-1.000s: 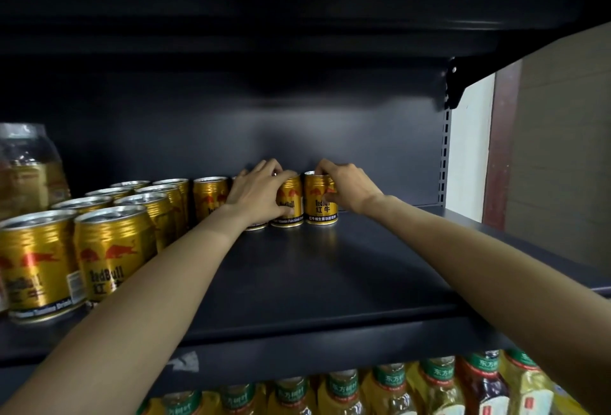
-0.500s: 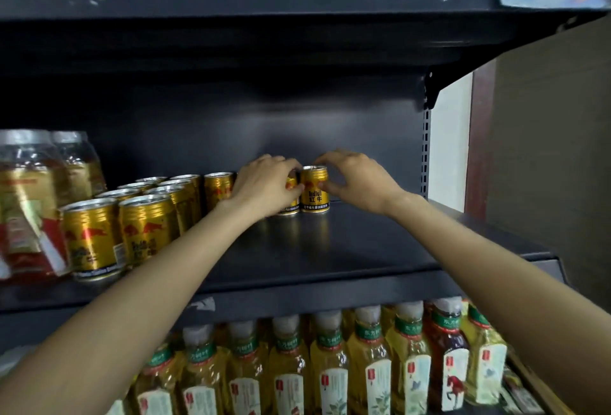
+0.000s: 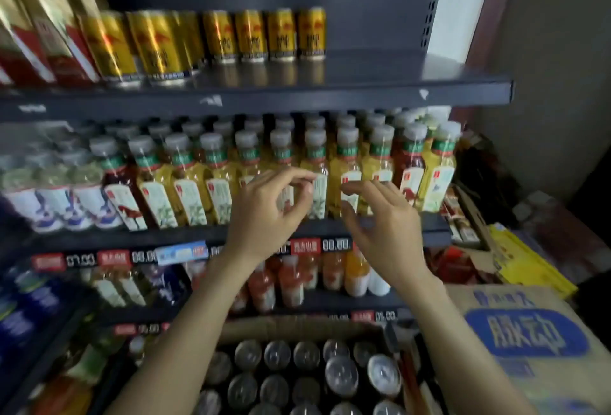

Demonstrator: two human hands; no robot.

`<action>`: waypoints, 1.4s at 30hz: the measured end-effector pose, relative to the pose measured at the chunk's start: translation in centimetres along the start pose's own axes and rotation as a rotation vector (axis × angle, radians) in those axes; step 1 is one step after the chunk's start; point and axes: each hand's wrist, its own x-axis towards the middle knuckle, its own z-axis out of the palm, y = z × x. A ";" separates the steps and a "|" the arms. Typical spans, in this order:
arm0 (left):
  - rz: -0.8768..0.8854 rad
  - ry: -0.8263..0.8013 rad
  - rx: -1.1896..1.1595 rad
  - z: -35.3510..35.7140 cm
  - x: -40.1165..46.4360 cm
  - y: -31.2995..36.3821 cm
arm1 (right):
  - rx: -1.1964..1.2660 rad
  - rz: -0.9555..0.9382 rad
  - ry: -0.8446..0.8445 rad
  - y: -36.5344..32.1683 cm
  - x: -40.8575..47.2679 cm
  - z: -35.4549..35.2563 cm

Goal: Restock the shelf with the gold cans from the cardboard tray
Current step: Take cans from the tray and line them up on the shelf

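The gold cans [image 3: 231, 36] stand in a row on the dark shelf [image 3: 330, 95], upper middle. More cans sit in the cardboard tray [image 3: 297, 328] below. Left hand [image 3: 267, 213] and right hand [image 3: 386, 219] hang between, fingers loose, holding nothing.

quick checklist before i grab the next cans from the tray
1. Left hand empty: ok.
2. Right hand empty: ok.
3. Cans remain in the cardboard tray: ok, many tops show.
4. Free space on the shelf right of the gold cans: ok.
5. Shelved cans upright: ok for the back row; the front ones are blurred, cannot tell.
6. Clear path down to the tray: ok.
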 end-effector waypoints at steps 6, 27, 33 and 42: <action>-0.410 -0.492 0.083 2.0 -12.9 -1.5 | -0.030 0.350 -0.551 1.9 -13.7 -0.2; -0.861 -1.073 0.160 16.9 -24.1 -1.2 | -0.387 0.836 -1.006 6.5 -25.4 4.4; -0.856 -0.932 0.070 15.1 -23.9 -2.9 | -0.337 0.852 -0.911 7.1 -24.7 3.8; -0.959 -0.452 -0.423 6.9 -15.7 -3.5 | 0.432 1.067 -0.421 6.1 -15.9 -0.8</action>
